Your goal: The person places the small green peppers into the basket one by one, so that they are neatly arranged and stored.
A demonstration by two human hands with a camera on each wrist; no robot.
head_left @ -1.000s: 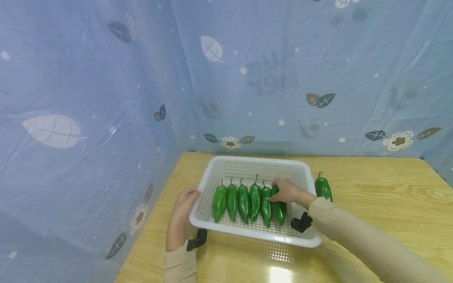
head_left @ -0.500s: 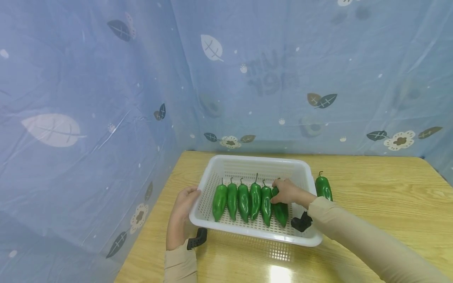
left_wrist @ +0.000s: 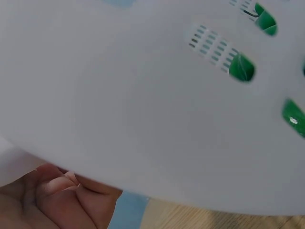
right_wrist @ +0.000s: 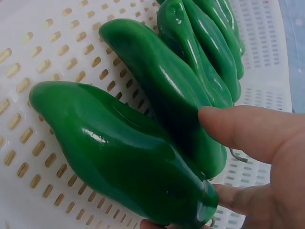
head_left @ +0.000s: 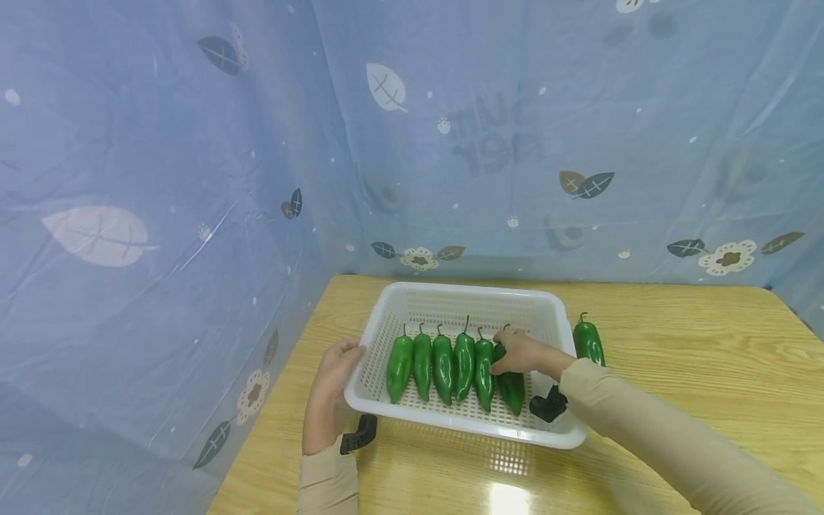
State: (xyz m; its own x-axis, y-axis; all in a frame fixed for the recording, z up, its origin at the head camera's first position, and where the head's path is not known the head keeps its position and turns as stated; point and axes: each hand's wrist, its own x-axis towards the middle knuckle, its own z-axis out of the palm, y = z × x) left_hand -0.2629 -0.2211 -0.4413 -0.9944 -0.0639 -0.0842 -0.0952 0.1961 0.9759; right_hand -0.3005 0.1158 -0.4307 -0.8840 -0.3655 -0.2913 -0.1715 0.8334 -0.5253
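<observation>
A white plastic basket (head_left: 473, 289) holds a row of several glossy green chili peppers, lying side by side with their stems toward the back. My left hand (head_left: 333, 372) grips the basket's left rim; in the left wrist view the pale basket wall (left_wrist: 119, 119) covers most of that hand. Inside the basket, my right hand (head_left: 523, 352) reaches over the rightmost green chili pepper (head_left: 512, 393). In the right wrist view its fingers curl round the stem end of that pepper (right_wrist: 114, 148), while the thumb (right_wrist: 243, 126) lies over the neighbouring pepper (right_wrist: 157, 81).
Another green chili pepper (head_left: 589, 343) lies on the wooden table (head_left: 695, 357) just outside the basket's right wall. Blue patterned sheeting (head_left: 450, 143) hangs behind and to the left. A black wrist device (head_left: 549, 405) on the right arm hangs inside the basket's right end.
The rightmost pepper's tip has shifted slightly to the right and toward the front, under my right hand. My left hand and the basket have stayed in place.
</observation>
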